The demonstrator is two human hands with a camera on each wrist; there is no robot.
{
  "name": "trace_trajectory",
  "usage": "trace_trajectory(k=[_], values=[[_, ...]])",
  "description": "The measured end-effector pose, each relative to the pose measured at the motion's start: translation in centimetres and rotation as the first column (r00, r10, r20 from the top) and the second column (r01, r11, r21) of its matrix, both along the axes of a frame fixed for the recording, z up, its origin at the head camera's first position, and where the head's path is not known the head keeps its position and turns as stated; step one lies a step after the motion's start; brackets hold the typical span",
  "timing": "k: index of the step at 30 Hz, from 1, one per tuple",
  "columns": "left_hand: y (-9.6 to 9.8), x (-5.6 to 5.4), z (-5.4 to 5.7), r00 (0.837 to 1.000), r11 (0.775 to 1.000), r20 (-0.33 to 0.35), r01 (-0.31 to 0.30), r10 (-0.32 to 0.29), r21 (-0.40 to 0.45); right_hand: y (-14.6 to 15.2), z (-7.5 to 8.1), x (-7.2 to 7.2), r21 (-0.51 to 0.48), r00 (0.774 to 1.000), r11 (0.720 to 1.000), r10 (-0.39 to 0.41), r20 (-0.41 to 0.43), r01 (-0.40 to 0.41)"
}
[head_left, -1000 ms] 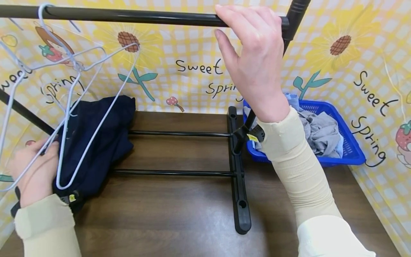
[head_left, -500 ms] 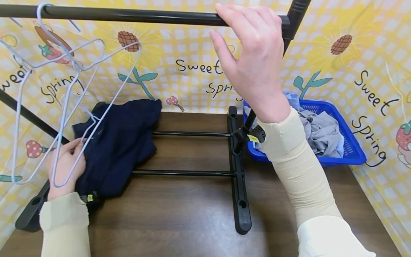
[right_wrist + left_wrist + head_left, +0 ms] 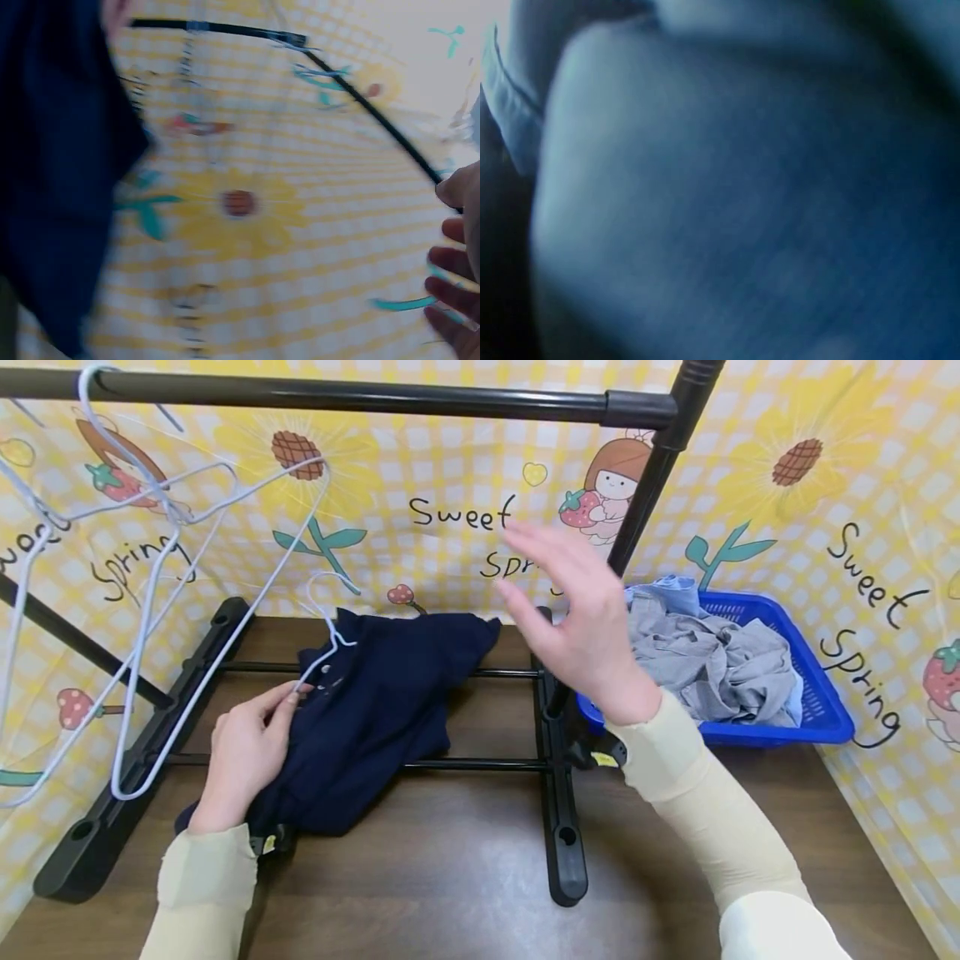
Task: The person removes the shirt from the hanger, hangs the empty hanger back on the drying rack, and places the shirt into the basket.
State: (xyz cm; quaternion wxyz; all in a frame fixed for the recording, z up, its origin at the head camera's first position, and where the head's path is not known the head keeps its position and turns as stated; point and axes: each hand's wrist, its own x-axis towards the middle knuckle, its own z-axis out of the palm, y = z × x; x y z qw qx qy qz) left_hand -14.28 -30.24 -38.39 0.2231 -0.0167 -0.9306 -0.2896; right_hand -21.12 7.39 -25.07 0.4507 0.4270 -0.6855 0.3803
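A navy shirt [image 3: 375, 718] with small buttons lies over the lower bars of a black clothes rack, in the head view. From its collar rises the hook of a pale wire hanger [image 3: 330, 627]; the rest of that hanger is hidden in the cloth. My left hand [image 3: 251, 747] pinches the hanger at the collar. Blurred blue cloth [image 3: 727, 187] fills the left wrist view. Right of the shirt, my right hand [image 3: 581, 627] is in the air with fingers spread, holding nothing. The right wrist view shows its fingers [image 3: 450, 262] and the shirt at left.
The black top rail [image 3: 375, 398] runs across above my hands. Pale wire hangers [image 3: 145, 610] hang from it at left. A blue basket [image 3: 825, 710] of grey and light-blue clothes stands at right, beside the rack's foot [image 3: 566, 852]. A patterned cloth backs the table.
My left hand has carried the shirt and its hanger to the right, out from behind the hanging hangers. My right hand has let go of the top rail and come down.
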Motion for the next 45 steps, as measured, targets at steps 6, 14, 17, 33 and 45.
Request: trace_trajectory(k=[6,14,17,33,45], values=[[0.9,0.9,0.1,0.971,0.969,0.007,0.238,-0.239,0.068,0.7,-7.8,0.5,0.367,0.785,0.929,-0.187,0.59,-0.054],[2.2,2.0,1.0,0.925,0.923,0.046,0.371,-0.377,0.101,2.0,-10.5,1.5,0.513,0.615,0.822,-0.276,0.739,-0.247],[3.1,2.2,1.0,0.906,0.905,0.053,0.415,-0.421,0.09,3.5,-10.0,2.1,0.528,0.619,0.784,-0.245,0.746,-0.326],[14.3,5.2,-0.4,0.67,0.656,0.076,0.688,-0.739,0.312,15.6,-4.9,9.8,0.508,0.532,0.67,-0.195,0.824,-0.542],[14.2,4.3,8.0,0.789,0.823,-0.235,0.54,-0.568,-0.177,14.6,-2.3,11.2,0.487,0.767,0.869,-0.254,0.589,-0.086]])
